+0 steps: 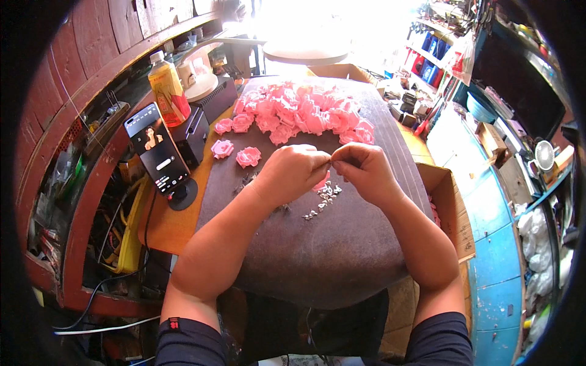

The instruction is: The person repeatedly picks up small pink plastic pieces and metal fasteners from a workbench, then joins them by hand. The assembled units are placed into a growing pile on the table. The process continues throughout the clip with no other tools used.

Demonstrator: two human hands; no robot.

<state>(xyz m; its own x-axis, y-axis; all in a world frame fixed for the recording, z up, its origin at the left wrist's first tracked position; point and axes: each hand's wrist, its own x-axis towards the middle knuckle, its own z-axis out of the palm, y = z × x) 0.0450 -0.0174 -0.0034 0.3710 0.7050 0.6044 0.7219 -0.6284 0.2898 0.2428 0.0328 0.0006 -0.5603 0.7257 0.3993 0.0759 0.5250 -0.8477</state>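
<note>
My left hand (294,173) and my right hand (368,174) meet above the middle of the dark work surface. Both are closed, thumb and fingers pinched together with the tips almost touching. Whatever they pinch is too small to make out. A bit of pink artificial flower (323,182) shows between the hands; whether it is held or lies on the surface I cannot tell. Just below lie several small silvery metal pieces (326,198). Left of my left hand, a loose pink artificial rose (248,157) and another rose (222,149) rest apart from the large heap of roses (293,110).
A phone (159,149) showing a video stands on a round holder at the left, with a yellow-labelled bottle (168,88) behind it. A lamp (305,51) hangs over the far end. An open cardboard box (448,201) stands beside the surface at the right.
</note>
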